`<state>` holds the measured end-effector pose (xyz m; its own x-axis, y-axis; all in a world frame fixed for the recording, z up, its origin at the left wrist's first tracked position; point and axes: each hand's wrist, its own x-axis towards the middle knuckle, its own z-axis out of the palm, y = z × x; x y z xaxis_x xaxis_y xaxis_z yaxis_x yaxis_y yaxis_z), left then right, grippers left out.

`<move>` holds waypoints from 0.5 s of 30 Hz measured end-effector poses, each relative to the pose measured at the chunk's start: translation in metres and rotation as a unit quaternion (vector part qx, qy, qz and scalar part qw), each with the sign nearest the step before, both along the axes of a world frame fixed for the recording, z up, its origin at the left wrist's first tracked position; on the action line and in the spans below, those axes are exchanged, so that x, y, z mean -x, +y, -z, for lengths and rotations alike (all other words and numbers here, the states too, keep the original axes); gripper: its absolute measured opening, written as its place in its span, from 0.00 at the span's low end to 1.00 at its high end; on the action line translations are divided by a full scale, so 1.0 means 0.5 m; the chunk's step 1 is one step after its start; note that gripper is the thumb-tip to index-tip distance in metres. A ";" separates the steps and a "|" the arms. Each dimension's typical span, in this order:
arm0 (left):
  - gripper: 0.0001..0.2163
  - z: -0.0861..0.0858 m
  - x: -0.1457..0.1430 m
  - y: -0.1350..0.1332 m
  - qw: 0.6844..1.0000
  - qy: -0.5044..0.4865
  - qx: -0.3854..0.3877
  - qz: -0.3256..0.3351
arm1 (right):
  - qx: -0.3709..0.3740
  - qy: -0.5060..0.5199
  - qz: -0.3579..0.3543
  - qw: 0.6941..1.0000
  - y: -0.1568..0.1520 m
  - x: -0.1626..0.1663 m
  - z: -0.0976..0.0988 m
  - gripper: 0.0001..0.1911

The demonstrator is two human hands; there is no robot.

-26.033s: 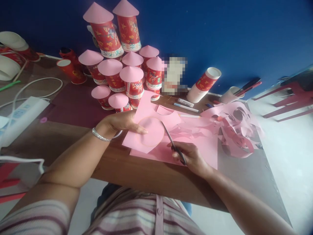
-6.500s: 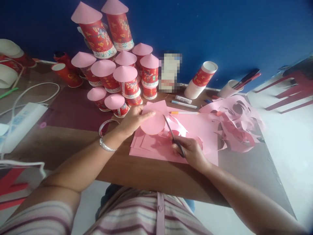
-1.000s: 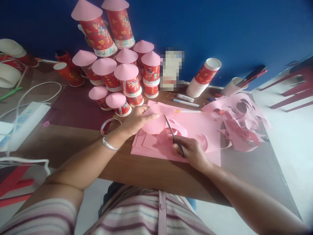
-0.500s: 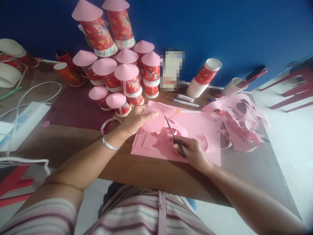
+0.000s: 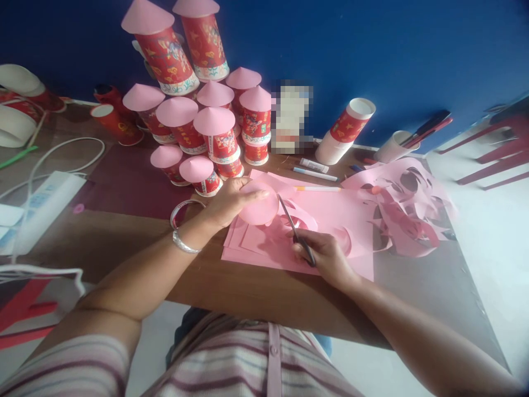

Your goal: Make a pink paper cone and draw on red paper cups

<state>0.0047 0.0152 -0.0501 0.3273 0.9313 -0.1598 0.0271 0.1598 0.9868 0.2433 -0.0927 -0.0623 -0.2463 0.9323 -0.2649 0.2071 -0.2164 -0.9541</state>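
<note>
My left hand (image 5: 231,203) pinches a pink paper circle (image 5: 260,208) just above the pink sheets (image 5: 330,220) spread on the wooden table (image 5: 248,292). My right hand (image 5: 324,256) grips a pair of scissors (image 5: 295,231), blades pointing up-left with their tip at the circle's right edge. A silver bangle sits on my left wrist. A roll of tape (image 5: 184,212) lies just left of my left hand.
Red paper cups with pink cone lids (image 5: 206,127) stand stacked behind the sheets. Pink cut scraps (image 5: 400,209) pile up at right. Pens (image 5: 316,173), a cup stack on its side (image 5: 345,138) and a cup holding pens (image 5: 392,149) line the blue wall. A power strip (image 5: 39,207) lies at left.
Over 26 seconds the circle went from part of a sheet to a free disc in my left hand. In the last second hands and scissors barely moved.
</note>
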 end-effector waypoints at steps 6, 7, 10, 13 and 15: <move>0.15 -0.005 0.000 0.002 1.000 -0.013 0.005 -0.001 | 0.002 0.005 -0.004 1.000 -0.001 0.000 0.001 0.33; 0.15 -0.005 -0.001 0.002 1.000 -0.012 0.006 0.000 | 0.001 0.002 -0.004 1.000 -0.001 0.000 0.001 0.32; 0.16 -0.005 0.000 0.001 1.000 0.007 -0.004 0.005 | -0.001 -0.003 -0.003 1.000 -0.001 -0.001 0.002 0.32; 0.17 -0.003 0.001 0.000 0.999 0.034 -0.021 0.009 | 0.003 0.001 -0.002 1.000 -0.001 -0.001 0.004 0.32; 0.17 -0.003 0.003 0.000 0.999 0.047 -0.014 0.017 | 0.004 0.006 -0.002 1.000 -0.001 0.000 0.005 0.32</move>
<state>0.0033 0.0150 -0.0487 0.3442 0.9243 -0.1650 0.1247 0.1291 0.9838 0.2435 -0.0934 -0.0649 -0.2537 0.9289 -0.2697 0.1974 -0.2232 -0.9546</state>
